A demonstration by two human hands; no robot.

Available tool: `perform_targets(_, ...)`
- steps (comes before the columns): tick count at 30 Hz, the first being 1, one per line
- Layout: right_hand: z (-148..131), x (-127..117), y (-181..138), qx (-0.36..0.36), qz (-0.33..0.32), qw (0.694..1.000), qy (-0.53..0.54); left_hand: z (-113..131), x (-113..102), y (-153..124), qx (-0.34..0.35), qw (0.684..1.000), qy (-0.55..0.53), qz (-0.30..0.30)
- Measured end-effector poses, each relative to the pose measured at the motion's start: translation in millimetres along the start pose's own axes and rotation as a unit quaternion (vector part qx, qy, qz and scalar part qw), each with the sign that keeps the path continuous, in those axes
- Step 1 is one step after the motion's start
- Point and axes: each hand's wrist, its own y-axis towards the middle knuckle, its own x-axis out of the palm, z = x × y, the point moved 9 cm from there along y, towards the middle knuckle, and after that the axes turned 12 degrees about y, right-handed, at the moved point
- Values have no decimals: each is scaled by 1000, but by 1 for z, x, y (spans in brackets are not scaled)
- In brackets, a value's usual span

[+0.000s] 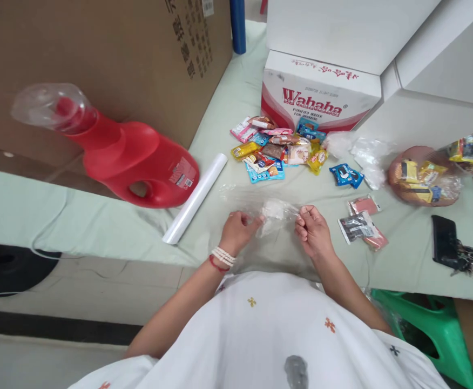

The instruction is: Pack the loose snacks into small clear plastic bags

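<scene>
Between my two hands a clear plastic bag [276, 212] is held just above the cloth-covered table, with a whitish patch showing at its middle. My left hand [238, 229], with beaded bracelets at the wrist, pinches the bag's left side between thumb and fingers. On the other side my right hand [312, 229] has its fingertips closed on the bag's right end. Beyond the bag lies a pile of small wrapped snacks [279, 145]. Blue snack packets [346, 176] and a dark grey packet [358, 227] over pinkish ones lie to the right.
A red jug [139, 154] and a white roll [196, 199] are at left, beside a big cardboard box [99, 54]. A Wahaha carton [319, 94] stands behind the snacks. Rightward are crumpled clear bags [368, 156], a pinkish bowl [394, 186], a phone [444, 240] and keys [468, 259].
</scene>
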Motion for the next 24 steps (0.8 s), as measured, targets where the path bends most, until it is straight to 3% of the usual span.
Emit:
perform_targets(2, -14, -4, 4, -32, 3, 999, 22, 10, 9, -1, 42, 998, -41, -5)
perform_targets(4, -35, -20, 6, -96, 41, 993, 54, 12, 13, 0, 43, 988, -145, -20)
perform_targets(6, -40, -35, 4, -113, 82, 988, 59, 13, 14, 0, 35, 977, -209, -22)
perform_targets(8, -24, -38, -2, -58, 80, 995, 9, 16, 15, -4, 41, 978, -206, -9)
perform_targets(11, 13, -18, -14, 17, 12, 994, -108, 27, 27, -16, 66, 982, -177, -20)
perform_targets(15, 13, -7, -7, -53, 31, 991, -120, 32, 42, -25, 57, 961, -250, -98)
perform_targets(18, -3, -17, 7, -63, 44, 995, -65, 11, 31, -19, -7, 938, -318, -139)
perform_targets(20, -12, -30, 11, -52, 46, 995, -72, -9, 19, -16, -35, 933, -307, -185)
perform_targets(22, -20, -48, 8, -62, 54, 990, -111, -34, 2, -13, -51, 944, -260, -198)
perform_targets(24, -24, -64, -1, -82, 52, 981, -168, -58, -19, -12, -58, 968, -176, -170)
